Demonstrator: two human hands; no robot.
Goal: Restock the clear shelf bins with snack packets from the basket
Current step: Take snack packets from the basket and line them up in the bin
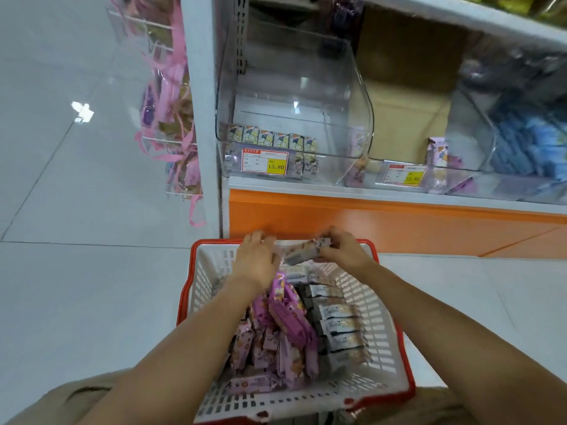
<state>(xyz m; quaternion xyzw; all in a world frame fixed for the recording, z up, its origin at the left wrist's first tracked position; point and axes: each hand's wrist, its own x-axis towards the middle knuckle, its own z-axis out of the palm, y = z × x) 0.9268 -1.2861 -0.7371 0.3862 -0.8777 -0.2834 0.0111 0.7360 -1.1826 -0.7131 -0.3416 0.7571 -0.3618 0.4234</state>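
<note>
R hand [343,253] fingers pinch packet [306,251] over basket [208,271]; L hand [254,262] fingers unclear.

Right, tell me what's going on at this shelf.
A person is working over a red-rimmed basket filled with purple and pale snack packets. The right hand pinches one pale packet above the basket's far end; the left hand is at its other end, grip unclear. The left clear bin holds only a few small packets along its front.
</note>
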